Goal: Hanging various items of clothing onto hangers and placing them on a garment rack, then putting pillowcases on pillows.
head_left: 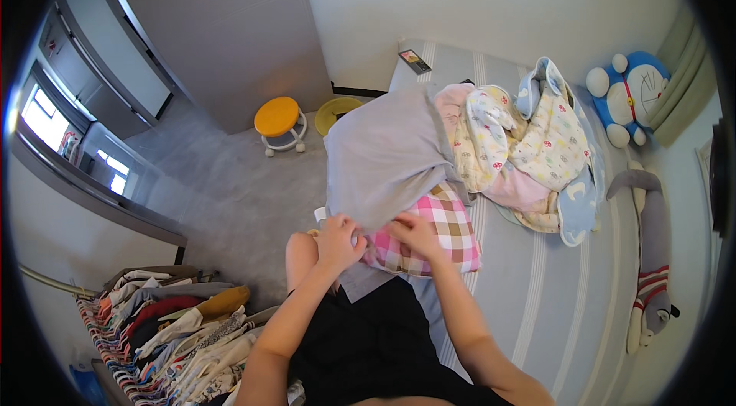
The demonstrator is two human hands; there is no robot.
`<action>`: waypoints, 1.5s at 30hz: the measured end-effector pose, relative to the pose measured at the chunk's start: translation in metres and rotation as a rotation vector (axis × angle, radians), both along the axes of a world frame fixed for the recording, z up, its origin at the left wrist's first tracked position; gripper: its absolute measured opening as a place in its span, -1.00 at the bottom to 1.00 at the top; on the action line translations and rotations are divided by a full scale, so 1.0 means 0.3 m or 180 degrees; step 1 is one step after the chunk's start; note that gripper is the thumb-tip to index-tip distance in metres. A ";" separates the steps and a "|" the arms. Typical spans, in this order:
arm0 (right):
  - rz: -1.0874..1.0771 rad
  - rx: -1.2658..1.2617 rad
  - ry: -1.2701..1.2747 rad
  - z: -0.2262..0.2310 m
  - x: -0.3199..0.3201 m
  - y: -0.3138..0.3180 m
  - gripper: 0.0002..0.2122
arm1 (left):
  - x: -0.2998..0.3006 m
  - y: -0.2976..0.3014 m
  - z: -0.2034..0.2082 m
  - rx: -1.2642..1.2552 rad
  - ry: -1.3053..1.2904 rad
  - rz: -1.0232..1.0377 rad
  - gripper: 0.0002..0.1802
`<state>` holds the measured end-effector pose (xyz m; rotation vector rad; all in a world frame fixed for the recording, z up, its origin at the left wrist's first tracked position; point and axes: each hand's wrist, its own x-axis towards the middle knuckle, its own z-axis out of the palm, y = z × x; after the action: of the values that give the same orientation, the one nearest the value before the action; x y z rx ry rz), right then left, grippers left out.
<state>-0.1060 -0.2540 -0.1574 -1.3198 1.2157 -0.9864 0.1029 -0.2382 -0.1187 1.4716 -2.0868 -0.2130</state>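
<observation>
A plain grey cloth (387,141) is spread in front of me, its near edge reaching both of my hands. My left hand (340,243) is closed, pinching this edge at its left corner. My right hand (414,234) pinches the same edge a little further right, its fingertips partly hidden. Beneath the cloth lies a pink, brown and white checked pillow (454,231), its right part showing and its left part covered. A smaller grey flap (360,281) hangs over my lap below the hands.
On the striped bed (529,291) lie crumpled patterned baby blankets (548,145), a phone-like device (415,62), a blue plush toy (629,95) and a long grey plush (652,245). To the left stand a yellow stool (277,118), a yellow basin (336,111) and a clothes rack (169,329).
</observation>
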 end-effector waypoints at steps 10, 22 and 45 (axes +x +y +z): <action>-0.1782 -0.0597 0.2042 -0.342 -0.526 -0.269 -0.68 | -0.390 0.020 -0.136 -0.0907 -0.1246 -0.1390 -0.26; -0.1601 -0.0282 0.1396 0.019 -0.171 0.292 -0.65 | -0.208 -0.262 -0.006 -0.1256 -0.0532 -0.0270 -0.74; -0.1911 -0.1321 0.1959 -0.113 -0.082 -0.134 -0.75 | 0.121 -0.326 -0.234 0.1416 0.2288 0.1227 -0.49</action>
<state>-0.1306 -0.2941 -0.1912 -1.6964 2.0343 -1.3552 0.1392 -0.3361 -0.1889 1.6794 -1.2002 -0.9422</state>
